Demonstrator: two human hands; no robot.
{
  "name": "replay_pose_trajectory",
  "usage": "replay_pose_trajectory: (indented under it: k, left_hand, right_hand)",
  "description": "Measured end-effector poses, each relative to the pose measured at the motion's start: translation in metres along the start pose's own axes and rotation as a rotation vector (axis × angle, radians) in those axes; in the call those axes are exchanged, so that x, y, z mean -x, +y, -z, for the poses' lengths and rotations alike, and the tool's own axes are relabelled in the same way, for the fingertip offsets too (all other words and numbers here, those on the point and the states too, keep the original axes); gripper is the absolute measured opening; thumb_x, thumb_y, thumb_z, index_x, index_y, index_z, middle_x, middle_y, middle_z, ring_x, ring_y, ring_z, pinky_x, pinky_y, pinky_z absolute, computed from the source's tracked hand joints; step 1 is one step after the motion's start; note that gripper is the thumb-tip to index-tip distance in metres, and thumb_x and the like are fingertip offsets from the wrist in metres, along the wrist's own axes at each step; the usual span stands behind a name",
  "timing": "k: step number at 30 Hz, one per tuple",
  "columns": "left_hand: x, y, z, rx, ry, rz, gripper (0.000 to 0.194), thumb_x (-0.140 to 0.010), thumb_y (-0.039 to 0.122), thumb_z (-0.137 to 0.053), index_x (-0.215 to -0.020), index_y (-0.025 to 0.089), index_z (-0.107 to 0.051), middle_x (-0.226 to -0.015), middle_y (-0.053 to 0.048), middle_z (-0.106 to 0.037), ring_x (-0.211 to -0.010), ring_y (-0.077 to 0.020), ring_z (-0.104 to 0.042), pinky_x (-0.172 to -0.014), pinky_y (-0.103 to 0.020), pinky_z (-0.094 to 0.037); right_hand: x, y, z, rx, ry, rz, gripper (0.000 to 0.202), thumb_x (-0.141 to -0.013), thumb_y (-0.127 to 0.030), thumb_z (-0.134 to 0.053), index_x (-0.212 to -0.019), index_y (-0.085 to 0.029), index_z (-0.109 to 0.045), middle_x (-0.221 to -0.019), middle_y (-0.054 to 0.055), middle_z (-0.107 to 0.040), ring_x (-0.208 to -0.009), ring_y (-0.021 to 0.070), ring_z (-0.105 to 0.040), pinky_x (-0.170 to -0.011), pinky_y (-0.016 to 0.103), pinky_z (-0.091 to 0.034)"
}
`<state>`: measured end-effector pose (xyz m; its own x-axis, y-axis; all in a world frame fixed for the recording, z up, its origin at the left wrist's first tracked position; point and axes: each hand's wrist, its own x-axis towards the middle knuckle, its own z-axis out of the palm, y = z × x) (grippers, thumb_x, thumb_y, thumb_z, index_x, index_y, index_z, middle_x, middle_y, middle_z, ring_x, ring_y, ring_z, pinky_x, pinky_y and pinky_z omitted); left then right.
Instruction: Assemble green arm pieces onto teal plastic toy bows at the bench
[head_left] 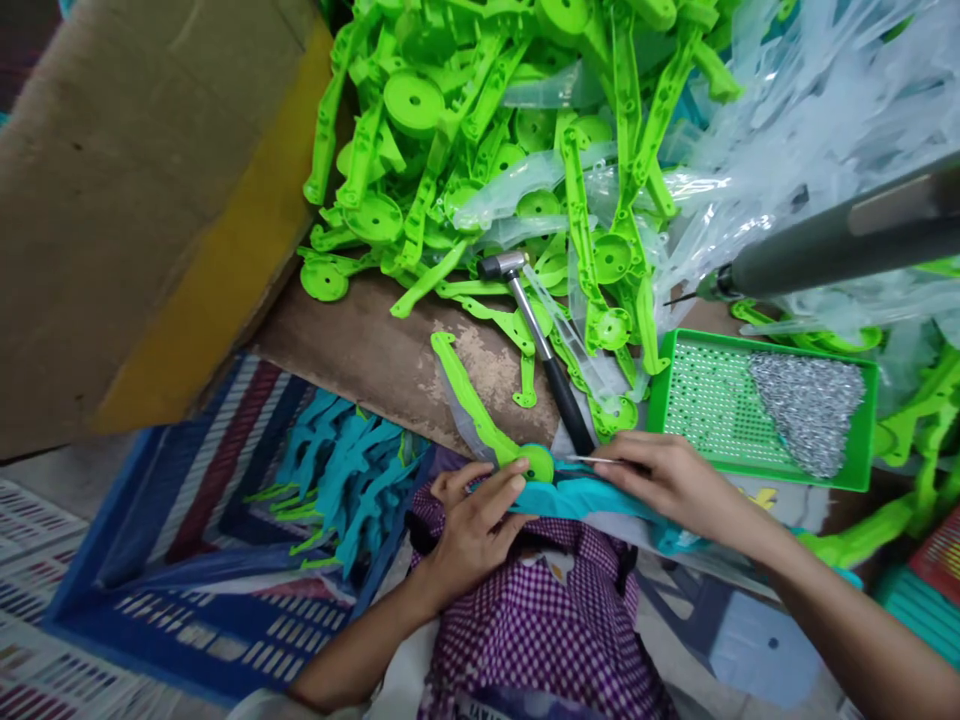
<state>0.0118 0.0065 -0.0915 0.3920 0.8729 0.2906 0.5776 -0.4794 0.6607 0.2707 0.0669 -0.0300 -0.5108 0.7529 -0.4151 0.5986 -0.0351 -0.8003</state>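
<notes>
My left hand [480, 530] is closed on a bright green plastic arm with a round disc [487, 420], its thumb and fingers by the disc. Beneath the disc lies a turquoise plastic piece [585, 497], level across my lap at the table edge. My right hand [671, 480] pinches a thin metal tool [596, 459], whose tip points left toward the disc; its exact kind does not show. That hand also rests against the turquoise piece. A hammer [536, 325] with a black handle lies just beyond my hands.
Green plastic parts [450, 130] are heaped at the back, with translucent pieces [832, 110] at right. A green tray [675, 400] holds small metal pins. A power screwdriver [840, 240] hangs at right. A cardboard box [142, 200] stands left, above a blue crate [97, 570] with turquoise pieces.
</notes>
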Motion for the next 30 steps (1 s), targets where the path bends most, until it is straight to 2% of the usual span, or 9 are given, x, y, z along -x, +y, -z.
replay_pose_trajectory:
  k: [3,7,11,16,18,20,24,27,30]
  left_hand:
    - [0.0,0.0,0.0,-0.002,-0.005,0.003,0.053,-0.084,0.022,-0.067,-0.131,0.023,-0.043,-0.111,-0.007,-0.071,-0.106,-0.021,-0.058,-0.088,-0.037,-0.041]
    - [0.001,0.0,0.0,-0.003,0.001,0.014,0.052,-0.084,0.023,-0.068,-0.131,0.024,-0.044,-0.112,-0.007,-0.071,-0.106,-0.0213,-0.058,-0.088,-0.037,-0.041]
    - [0.001,0.0,0.0,0.01,-0.006,0.007,0.052,-0.085,0.024,-0.066,-0.131,0.023,-0.043,-0.113,-0.008,-0.07,-0.107,-0.0213,-0.057,-0.088,-0.038,-0.042]
    - [-0.001,0.002,0.002,-0.023,-0.001,0.031,0.053,-0.081,0.025,-0.07,-0.128,0.023,-0.047,-0.112,-0.008,-0.071,-0.108,-0.0233,-0.056,-0.089,-0.039,-0.041]
    - [-0.001,0.003,0.002,-0.021,-0.013,0.036,0.055,-0.082,0.025,-0.07,-0.131,0.022,-0.046,-0.113,-0.008,-0.07,-0.108,-0.0231,-0.057,-0.091,-0.039,-0.042]
    - [-0.002,0.005,0.003,-0.028,-0.034,0.053,0.057,-0.082,0.025,-0.069,-0.133,0.022,-0.044,-0.114,-0.009,-0.07,-0.108,-0.0233,-0.058,-0.092,-0.04,-0.042]
    - [-0.001,0.007,0.004,-0.053,-0.068,0.089,0.058,-0.081,0.026,-0.07,-0.134,0.022,-0.045,-0.116,-0.008,-0.069,-0.109,-0.0246,-0.055,-0.092,-0.041,-0.041]
    - [0.0,0.007,0.005,-0.072,-0.072,0.11,0.057,-0.08,0.028,-0.071,-0.132,0.023,-0.048,-0.115,-0.006,-0.069,-0.109,-0.0252,-0.052,-0.092,-0.04,-0.039]
    - [0.001,0.007,0.005,-0.095,-0.085,0.136,0.057,-0.079,0.031,-0.072,-0.131,0.022,-0.051,-0.114,-0.006,-0.07,-0.108,-0.0254,-0.051,-0.091,-0.039,-0.038]
  right_hand:
    - [-0.004,-0.002,-0.007,-0.003,0.035,0.0,0.028,-0.095,-0.037,-0.047,-0.093,-0.019,-0.067,-0.085,0.004,-0.067,-0.075,0.0127,-0.062,-0.065,0.023,-0.042]
    - [-0.001,-0.005,-0.007,0.028,-0.057,0.074,0.032,-0.096,-0.041,-0.043,-0.101,-0.02,-0.067,-0.089,0.005,-0.064,-0.081,0.0142,-0.06,-0.069,0.025,-0.042]
    - [0.006,-0.006,-0.006,0.044,-0.078,-0.021,0.036,-0.095,-0.046,-0.043,-0.107,-0.02,-0.065,-0.089,0.005,-0.065,-0.075,0.0138,-0.059,-0.064,0.025,-0.039]
    - [0.004,-0.008,0.006,0.034,-0.242,-0.096,0.041,-0.093,-0.051,-0.044,-0.105,-0.019,-0.066,-0.068,0.0,-0.062,-0.058,0.0116,-0.053,-0.054,0.024,-0.032]
    - [0.004,-0.009,0.006,0.076,-0.245,-0.117,0.039,-0.091,-0.05,-0.048,-0.105,-0.019,-0.067,-0.065,0.0,-0.063,-0.055,0.0117,-0.053,-0.052,0.024,-0.031]
    - [0.008,-0.01,-0.001,0.168,-0.14,-0.149,0.034,-0.091,-0.047,-0.051,-0.102,-0.019,-0.068,-0.067,0.001,-0.066,-0.057,0.0131,-0.057,-0.053,0.025,-0.033]
    - [0.021,-0.008,-0.033,0.34,0.18,-0.132,0.032,-0.094,-0.042,-0.046,-0.097,-0.019,-0.067,-0.075,0.004,-0.069,-0.062,0.0155,-0.063,-0.056,0.026,-0.039]
    - [0.029,-0.005,-0.054,0.444,0.397,-0.093,0.037,-0.095,-0.045,-0.044,-0.112,-0.016,-0.061,-0.074,0.005,-0.066,-0.059,0.0154,-0.062,-0.051,0.025,-0.037]
    - [0.032,-0.006,-0.058,0.536,0.413,-0.048,0.036,-0.097,-0.043,-0.04,-0.117,-0.018,-0.057,-0.079,0.005,-0.064,-0.064,0.0157,-0.063,-0.048,0.024,-0.034]
